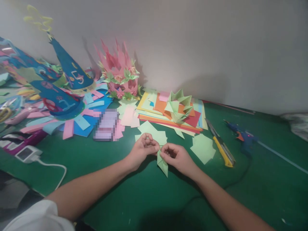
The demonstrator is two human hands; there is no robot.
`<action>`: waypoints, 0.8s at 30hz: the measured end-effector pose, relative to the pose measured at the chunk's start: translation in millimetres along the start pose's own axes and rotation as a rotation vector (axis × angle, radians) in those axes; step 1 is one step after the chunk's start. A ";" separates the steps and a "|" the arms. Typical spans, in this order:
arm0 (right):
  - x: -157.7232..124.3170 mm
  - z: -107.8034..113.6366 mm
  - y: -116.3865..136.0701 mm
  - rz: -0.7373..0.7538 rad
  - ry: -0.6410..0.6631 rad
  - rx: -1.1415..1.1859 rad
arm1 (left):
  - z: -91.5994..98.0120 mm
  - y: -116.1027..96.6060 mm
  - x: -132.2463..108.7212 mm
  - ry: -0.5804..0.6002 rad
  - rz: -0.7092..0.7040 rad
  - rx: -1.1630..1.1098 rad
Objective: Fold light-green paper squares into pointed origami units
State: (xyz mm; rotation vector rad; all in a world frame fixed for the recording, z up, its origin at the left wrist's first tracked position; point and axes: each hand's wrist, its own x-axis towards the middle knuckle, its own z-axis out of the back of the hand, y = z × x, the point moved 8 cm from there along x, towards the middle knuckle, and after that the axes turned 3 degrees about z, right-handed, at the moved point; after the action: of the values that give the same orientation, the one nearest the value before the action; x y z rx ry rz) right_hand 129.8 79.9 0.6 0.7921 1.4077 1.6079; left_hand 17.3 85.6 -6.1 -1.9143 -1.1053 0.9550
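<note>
Between my two hands is a small folded piece of light green paper (163,165), its pointed end hanging down toward me. My left hand (143,150) pinches its upper end between thumb and fingers. From the other side, my right hand (177,158) grips the same paper with thumb and forefinger. Just beyond my hands lie loose light green paper sheets (150,129), partly covered by my left hand. To the right, a stack of green paper squares (203,148) rests on the green table.
A yellow cutter knife (222,150) and a blue glue gun (243,134) lie at right. Behind stand a paper stack (168,125) with a green folded-paper ring (180,107), and a pink paper crown (120,73). Blue cone hats (69,64), paper strips and a blurred-out rectangle (106,125) are leftward.
</note>
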 end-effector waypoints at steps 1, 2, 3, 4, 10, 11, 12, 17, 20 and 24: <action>0.0 -0.3 0.0 -0.005 0.005 0.001 | -1.1 -1.0 -0.7 0.012 -0.032 0.026; 0.0 -0.7 0.4 -0.009 0.009 0.001 | -2.2 -3.0 -2.0 0.017 -0.078 0.072; 0.1 -1.1 0.9 -0.011 0.012 0.001 | -3.5 -5.9 -4.0 0.017 -0.138 0.140; 0.2 -1.2 1.7 -0.011 0.012 0.002 | -5.2 -9.1 -6.5 0.016 -0.201 0.214; 1.3 0.7 3.4 -0.008 -0.019 -0.016 | -12.0 -10.8 -13.5 0.020 -0.284 0.468; 1.4 0.9 3.0 -0.005 -0.023 -0.019 | -12.5 -9.8 -13.0 0.032 -0.270 0.458; 1.4 0.8 2.4 0.000 -0.026 -0.021 | -12.7 -9.3 -12.5 0.040 -0.261 0.451; 0.1 -0.6 -0.3 0.019 -0.032 -0.046 | -7.8 -4.4 -7.5 0.027 -0.174 0.322; -1.1 -2.3 -0.1 0.018 -0.024 -0.043 | -5.1 -0.7 -3.9 0.018 -0.111 0.195; -1.1 -1.3 0.3 -0.010 -0.032 -0.034 | -1.7 -3.6 -2.1 -0.020 -0.133 0.144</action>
State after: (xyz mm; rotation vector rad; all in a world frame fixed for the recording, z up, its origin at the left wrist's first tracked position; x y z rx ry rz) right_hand 129.1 78.3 0.7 0.7867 1.3568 1.6004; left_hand 16.7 84.7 -1.8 -1.6978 -1.1296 0.9551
